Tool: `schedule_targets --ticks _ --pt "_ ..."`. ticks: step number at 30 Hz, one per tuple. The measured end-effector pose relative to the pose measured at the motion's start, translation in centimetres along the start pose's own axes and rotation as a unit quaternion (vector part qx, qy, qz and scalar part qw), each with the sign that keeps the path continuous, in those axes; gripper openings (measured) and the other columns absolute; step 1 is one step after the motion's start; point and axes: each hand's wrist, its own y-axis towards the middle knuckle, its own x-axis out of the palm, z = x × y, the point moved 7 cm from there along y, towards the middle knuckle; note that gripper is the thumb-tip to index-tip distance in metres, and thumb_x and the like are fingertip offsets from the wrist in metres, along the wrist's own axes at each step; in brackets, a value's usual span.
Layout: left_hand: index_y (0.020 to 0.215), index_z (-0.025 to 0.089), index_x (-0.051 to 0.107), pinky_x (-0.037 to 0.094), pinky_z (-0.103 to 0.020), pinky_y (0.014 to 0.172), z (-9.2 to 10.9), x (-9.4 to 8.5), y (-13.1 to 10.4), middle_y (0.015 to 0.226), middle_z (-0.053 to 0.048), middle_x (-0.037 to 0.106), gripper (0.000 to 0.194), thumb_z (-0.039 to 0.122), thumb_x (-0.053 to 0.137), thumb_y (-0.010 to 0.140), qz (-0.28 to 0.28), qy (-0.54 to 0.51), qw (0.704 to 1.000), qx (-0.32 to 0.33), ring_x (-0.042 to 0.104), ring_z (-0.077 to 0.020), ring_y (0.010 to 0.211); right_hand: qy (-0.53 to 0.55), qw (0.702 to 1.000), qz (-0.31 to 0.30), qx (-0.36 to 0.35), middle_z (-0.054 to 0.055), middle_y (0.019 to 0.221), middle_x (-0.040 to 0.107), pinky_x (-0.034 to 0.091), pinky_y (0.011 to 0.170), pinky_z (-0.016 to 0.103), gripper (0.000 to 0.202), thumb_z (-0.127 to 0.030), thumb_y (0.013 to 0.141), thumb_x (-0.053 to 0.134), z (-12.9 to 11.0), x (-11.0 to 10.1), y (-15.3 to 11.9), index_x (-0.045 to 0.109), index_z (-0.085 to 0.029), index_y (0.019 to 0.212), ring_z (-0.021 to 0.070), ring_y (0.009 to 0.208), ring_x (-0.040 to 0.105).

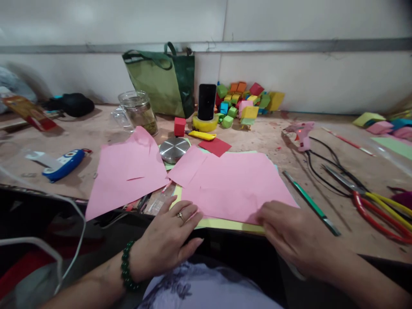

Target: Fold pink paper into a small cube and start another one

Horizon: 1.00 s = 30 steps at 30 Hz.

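Pink paper sheets (238,180) lie over pale yellow sheets (231,224) at the table's front edge. My left hand (170,234), with a ring and a green bead bracelet, rests at their lower left corner, fingers spread and holding nothing. My right hand (286,231) is at the lower right corner, its fingers bent together at the pink paper's edge; whether it pinches the paper is blurred. Another pink sheet (125,171) lies to the left, partly over the edge. Between them sit a small pink piece (187,165) and a round metal lid (174,150).
At the right are a green craft knife (310,201), red-handled scissors (370,206) and a pink glue gun (302,135). Behind stand a glass jar (138,112), a green bag (161,81), a phone (206,101) and colourful paper cubes (240,101). A blue tape tool (66,165) lies left.
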Motion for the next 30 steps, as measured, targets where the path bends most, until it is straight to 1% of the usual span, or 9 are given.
schedule_targets --ticks 2,4,8,11,14,19,24,27,30 --pt "0.116 0.016 0.06 0.025 -0.048 0.105 0.0 0.0 0.1 0.114 -0.008 0.064 0.034 0.036 0.05 0.09 -0.003 -0.004 1.0 -0.005 0.052 -0.0258 0.109 -0.011 0.997 0.027 0.074 0.006 0.084 0.063 0.045 0.065 0.031 0.024 -0.039 0.086 0.051 1.5 -0.2 1.1 0.063 -0.019 0.091 0.0185 0.075 0.059" --pt "0.115 0.016 0.061 0.027 -0.049 0.104 -0.1 0.0 0.1 0.113 -0.009 0.064 0.034 0.036 0.051 0.09 -0.008 -0.009 1.0 -0.014 0.052 -0.0265 0.109 -0.018 0.991 0.031 0.131 0.008 0.091 0.063 0.044 0.066 0.033 0.041 -0.055 0.077 0.06 2.8 0.0 2.2 0.064 -0.018 0.095 0.0213 0.079 0.06" --pt "0.115 0.018 0.061 0.031 -0.051 0.104 -0.3 0.2 0.1 0.115 -0.009 0.063 0.034 0.037 0.052 0.089 -0.011 -0.021 0.999 -0.029 0.053 -0.0265 0.108 0.025 0.98 -0.022 0.197 0.005 0.085 0.064 0.04 0.058 0.028 0.043 -0.058 0.066 0.069 3.9 0.9 3.3 0.064 -0.019 0.083 0.0186 0.072 0.059" --pt "0.114 0.019 0.061 0.032 -0.052 0.103 -0.3 0.3 0.1 0.113 -0.009 0.063 0.031 0.035 0.051 0.09 -0.007 -0.032 0.999 -0.039 0.054 -0.0256 0.107 0.075 0.966 -0.048 0.243 0.001 0.078 0.065 0.035 0.052 0.025 0.047 -0.056 0.064 0.071 4.1 1.1 3.1 0.062 -0.022 0.095 0.017 0.066 0.059" --pt "0.109 0.019 0.063 0.029 -0.053 0.105 -0.5 0.3 0.3 0.109 -0.008 0.063 0.027 0.034 0.05 0.091 0.002 -0.045 0.998 -0.054 0.054 -0.0243 0.104 0.095 0.964 -0.059 0.242 0.001 0.078 0.067 0.035 0.053 0.025 0.051 -0.054 0.063 0.072 3.8 1.1 3.2 0.062 -0.023 0.102 0.0176 0.068 0.06" --pt "0.095 0.02 0.067 0.027 -0.054 0.106 -0.8 0.1 1.0 0.103 -0.007 0.064 0.021 0.032 0.051 0.09 0.019 -0.064 0.995 -0.077 0.055 -0.0228 0.101 0.078 0.975 -0.055 0.202 0.003 0.085 0.066 0.035 0.055 0.025 0.044 -0.052 0.061 0.073 3.7 0.7 3.8 0.065 -0.021 0.09 0.0178 0.07 0.059" --pt "0.083 0.019 0.069 0.041 -0.047 0.095 -1.2 -0.1 1.4 0.099 -0.007 0.065 0.017 0.028 0.055 0.088 0.059 -0.083 0.991 -0.092 0.057 -0.0214 0.095 0.14 0.967 -0.087 0.195 -0.001 0.072 0.063 0.036 0.052 0.025 0.044 -0.048 0.062 0.072 4.4 2.0 4.1 0.064 -0.022 0.097 0.0165 0.063 0.056" --pt "0.094 0.02 0.069 0.046 -0.042 0.089 -2.4 0.0 1.2 0.103 -0.008 0.065 0.016 0.028 0.058 0.086 0.101 -0.109 0.979 -0.137 0.058 -0.0227 0.098 0.155 0.966 -0.088 0.188 -0.003 0.059 0.055 0.03 0.047 0.024 0.026 -0.045 0.065 0.07 4.4 2.5 4.1 0.061 -0.021 0.07 0.0135 0.054 0.048" --pt "0.127 0.019 0.055 0.047 -0.044 0.09 -4.1 0.3 1.1 0.117 -0.012 0.06 0.048 0.037 0.062 0.083 0.144 -0.163 0.953 -0.21 0.056 -0.0249 0.105 0.208 0.962 -0.04 0.172 -0.004 0.054 0.045 0.028 0.046 0.023 0.032 -0.043 0.069 0.067 4.3 2.0 3.7 0.05 -0.02 0.056 0.0114 0.052 0.04"
